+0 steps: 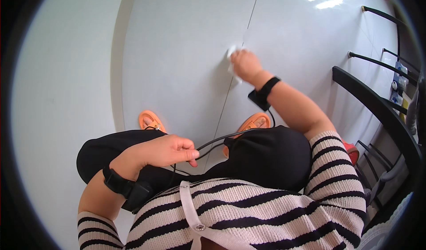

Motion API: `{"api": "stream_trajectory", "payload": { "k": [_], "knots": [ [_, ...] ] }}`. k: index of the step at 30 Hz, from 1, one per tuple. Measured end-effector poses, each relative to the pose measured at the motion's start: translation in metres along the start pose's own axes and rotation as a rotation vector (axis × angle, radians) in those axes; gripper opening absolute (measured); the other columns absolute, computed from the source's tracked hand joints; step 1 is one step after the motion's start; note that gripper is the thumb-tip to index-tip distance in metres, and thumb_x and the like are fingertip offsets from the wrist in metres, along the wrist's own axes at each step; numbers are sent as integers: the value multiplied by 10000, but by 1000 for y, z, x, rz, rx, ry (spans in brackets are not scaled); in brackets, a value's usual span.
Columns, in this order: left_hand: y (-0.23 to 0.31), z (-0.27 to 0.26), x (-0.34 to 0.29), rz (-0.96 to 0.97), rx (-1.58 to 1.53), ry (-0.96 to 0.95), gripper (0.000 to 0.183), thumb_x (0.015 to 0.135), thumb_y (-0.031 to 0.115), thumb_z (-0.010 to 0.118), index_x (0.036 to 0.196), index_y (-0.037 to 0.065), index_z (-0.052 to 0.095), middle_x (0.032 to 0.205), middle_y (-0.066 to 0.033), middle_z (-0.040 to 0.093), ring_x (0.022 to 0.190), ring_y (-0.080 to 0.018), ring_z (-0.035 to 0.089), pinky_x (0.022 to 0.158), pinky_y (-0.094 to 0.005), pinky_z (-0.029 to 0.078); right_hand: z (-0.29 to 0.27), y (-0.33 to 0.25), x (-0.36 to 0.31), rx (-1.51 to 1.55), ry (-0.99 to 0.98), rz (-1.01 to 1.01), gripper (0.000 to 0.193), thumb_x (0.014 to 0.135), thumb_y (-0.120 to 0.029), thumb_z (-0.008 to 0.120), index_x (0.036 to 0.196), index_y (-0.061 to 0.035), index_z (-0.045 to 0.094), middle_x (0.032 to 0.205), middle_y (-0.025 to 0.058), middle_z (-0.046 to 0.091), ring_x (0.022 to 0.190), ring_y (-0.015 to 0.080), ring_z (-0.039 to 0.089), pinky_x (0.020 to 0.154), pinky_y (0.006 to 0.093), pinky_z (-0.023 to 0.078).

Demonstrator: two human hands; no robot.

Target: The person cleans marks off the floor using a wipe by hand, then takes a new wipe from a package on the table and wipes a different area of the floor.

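Note:
On the pale tiled floor (177,63) ahead of me, my right hand (246,66) presses down, closed over a crumpled white wipe (237,77). The wipe is blurred and mostly under the fingers; whether it is paper or cloth cannot be made out. My left hand (171,151) hangs over my left thigh, loosely closed, thumb against the bent fingers. Thin black cables (217,140) pass right by its fingertips; the palm is hidden, so whether it holds them does not show. Each wrist wears a black strap with a small box.
My feet in orange sandals (153,120) stand apart on the floor. A pale wall (66,72) with a beige skirting strip (119,50) rises at the left. At the right are a black curved furniture frame (377,97), thin dark legs and a red object (351,153).

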State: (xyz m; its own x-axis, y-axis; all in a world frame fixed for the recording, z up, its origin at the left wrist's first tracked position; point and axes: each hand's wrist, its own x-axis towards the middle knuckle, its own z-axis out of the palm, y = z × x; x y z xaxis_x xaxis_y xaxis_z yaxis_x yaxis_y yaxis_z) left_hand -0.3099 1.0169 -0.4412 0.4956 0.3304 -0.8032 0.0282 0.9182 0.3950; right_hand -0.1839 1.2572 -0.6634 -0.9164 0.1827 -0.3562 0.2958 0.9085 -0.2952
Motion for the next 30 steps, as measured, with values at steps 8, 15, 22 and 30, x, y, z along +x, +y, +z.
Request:
{"api": "stream_trajectory", "payload": {
  "k": [8, 15, 22, 30],
  "knots": [
    [-1, 14, 1, 77, 159, -90, 406, 930, 398, 452, 826, 41, 617, 792, -24, 654, 623, -98, 490, 578, -258, 399, -24, 43, 28, 61, 161, 219, 144, 784, -106, 482, 875, -35, 566, 931, 147, 625, 889, 326, 587, 767, 423, 487],
    [-3, 19, -8, 45, 94, 1, 403, 929, 390, 449, 824, 41, 621, 777, -7, 657, 614, -106, 508, 576, -266, 406, -29, 36, 23, 0, 132, 181, 172, 817, -136, 492, 921, -34, 583, 977, 150, 618, 945, 313, 576, 814, 406, 470],
    [-4, 14, -10, 20, 86, 40, 385, 934, 372, 450, 840, 34, 609, 774, 3, 660, 635, -102, 511, 583, -268, 409, -49, 41, 40, -55, 133, 185, 159, 794, -114, 496, 910, -36, 572, 971, 154, 613, 949, 310, 576, 807, 405, 475],
    [-7, 2, -11, 237, -165, 101, 315, 937, 310, 472, 865, 27, 587, 801, -2, 654, 763, -97, 547, 748, -250, 407, -53, 39, 40, -74, 123, 156, 167, 801, -80, 455, 921, -36, 563, 957, 167, 616, 921, 329, 581, 786, 426, 477]
  ]
}}
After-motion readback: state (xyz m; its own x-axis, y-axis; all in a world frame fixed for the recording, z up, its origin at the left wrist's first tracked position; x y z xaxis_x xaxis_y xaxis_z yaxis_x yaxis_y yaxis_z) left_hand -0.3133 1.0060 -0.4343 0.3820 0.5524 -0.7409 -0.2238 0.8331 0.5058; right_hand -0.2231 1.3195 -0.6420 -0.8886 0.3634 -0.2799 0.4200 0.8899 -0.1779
